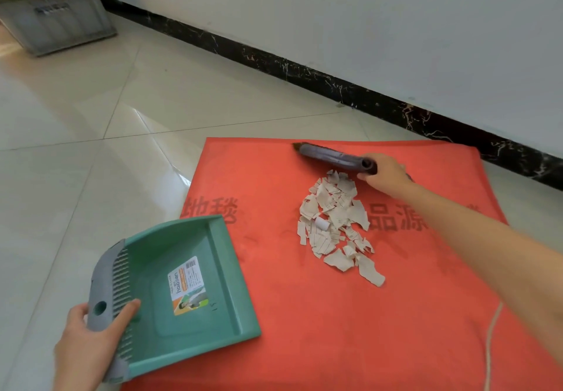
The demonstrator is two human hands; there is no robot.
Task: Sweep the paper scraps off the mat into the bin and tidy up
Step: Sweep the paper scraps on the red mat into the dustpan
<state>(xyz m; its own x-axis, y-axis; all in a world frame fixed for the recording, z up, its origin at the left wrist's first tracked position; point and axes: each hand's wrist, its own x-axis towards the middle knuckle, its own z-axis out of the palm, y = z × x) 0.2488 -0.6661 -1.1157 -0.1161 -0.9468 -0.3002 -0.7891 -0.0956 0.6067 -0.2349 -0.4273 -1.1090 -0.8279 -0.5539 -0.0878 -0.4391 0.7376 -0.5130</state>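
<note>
Your right hand [385,174] hides the handle end of the dark hand brush [332,156]. The red floor mat [304,329] runs off the bottom edge. The grey plastic crate [54,22] is blurred and cropped; the green dustpan's label [187,284] print is mostly unreadable.

Open red mat [274,314] lies between my dustpan [182,281] and the paper scraps [335,223]; I see nothing standing on that strip. Beyond the scraps my right hand [385,174] and brush [332,156] block the far side, the wall [365,25] close behind. Left of the mat, bare floor [76,147] runs to a grey crate [58,22].
</note>
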